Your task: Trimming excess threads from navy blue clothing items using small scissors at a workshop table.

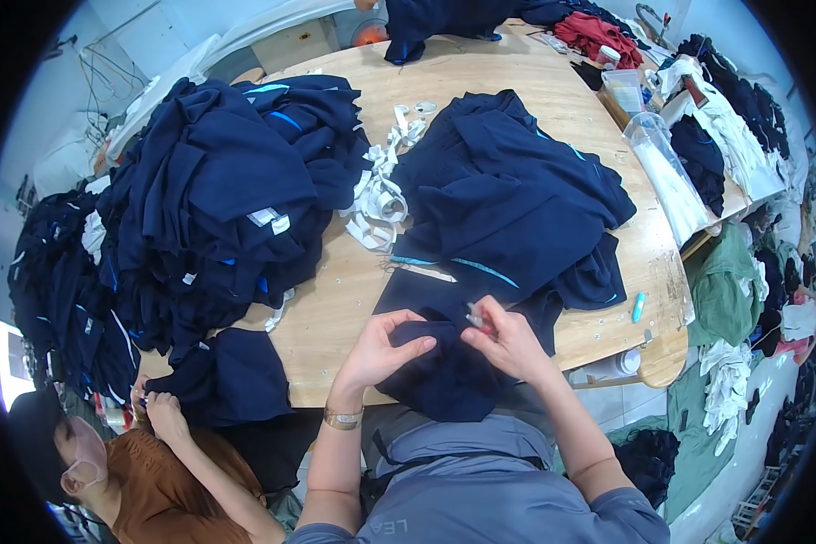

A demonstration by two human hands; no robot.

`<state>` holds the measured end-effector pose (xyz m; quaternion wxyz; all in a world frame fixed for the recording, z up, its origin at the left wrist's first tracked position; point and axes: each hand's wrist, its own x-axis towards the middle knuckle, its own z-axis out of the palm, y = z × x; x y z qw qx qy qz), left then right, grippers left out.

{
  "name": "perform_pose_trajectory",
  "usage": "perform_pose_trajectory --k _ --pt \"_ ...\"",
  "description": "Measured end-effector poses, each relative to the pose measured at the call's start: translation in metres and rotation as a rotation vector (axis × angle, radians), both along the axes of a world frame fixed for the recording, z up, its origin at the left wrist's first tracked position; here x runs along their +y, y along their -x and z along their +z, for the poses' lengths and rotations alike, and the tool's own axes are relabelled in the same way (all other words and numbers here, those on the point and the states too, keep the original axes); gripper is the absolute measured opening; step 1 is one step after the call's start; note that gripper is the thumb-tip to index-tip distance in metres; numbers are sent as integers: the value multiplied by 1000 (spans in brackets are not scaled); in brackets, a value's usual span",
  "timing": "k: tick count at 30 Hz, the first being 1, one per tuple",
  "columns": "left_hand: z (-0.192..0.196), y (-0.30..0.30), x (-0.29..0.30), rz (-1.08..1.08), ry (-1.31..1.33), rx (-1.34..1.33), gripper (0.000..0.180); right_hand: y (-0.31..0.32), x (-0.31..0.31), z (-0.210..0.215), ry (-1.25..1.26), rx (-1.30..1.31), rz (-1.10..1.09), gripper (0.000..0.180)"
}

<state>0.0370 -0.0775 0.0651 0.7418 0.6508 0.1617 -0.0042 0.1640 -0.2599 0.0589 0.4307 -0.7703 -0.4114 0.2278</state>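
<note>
A dark navy garment (453,363) hangs over the table's near edge in front of me and down against my lap. My left hand (388,349) pinches its cloth between thumb and fingers. Just to the right, my right hand (508,343) is closed around a small tool (475,315) with a greyish tip and a bit of red; its kind is too blurred to make out. The tool is held close above the cloth. Beyond my hands lies a heap of navy garments (508,190) with light-blue trim.
A larger navy garment pile (218,172) covers the left of the wooden table (335,290). White tape strips (376,204) lie between the piles. A turquoise marker-like stick (638,307) rests at the right. At lower left a co-worker (168,480) handles navy cloth.
</note>
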Motion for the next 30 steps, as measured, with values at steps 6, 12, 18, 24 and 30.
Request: perform_pose_trajectory --k 6,12,18,24,30 --pt "4 -1 -1 -24 -115 24 17 -2 1 7 20 -178 55 33" --pt "-5 0 4 -63 66 48 19 3 5 10 -143 -172 9 43" --pt "-13 -4 3 -8 160 13 16 30 16 -9 -230 -133 -36 33" --pt "-12 0 4 31 38 -5 13 23 17 -6 -288 792 -167 16" --pt "-7 0 -2 56 -247 -72 13 7 16 2 -466 1066 -180 20"
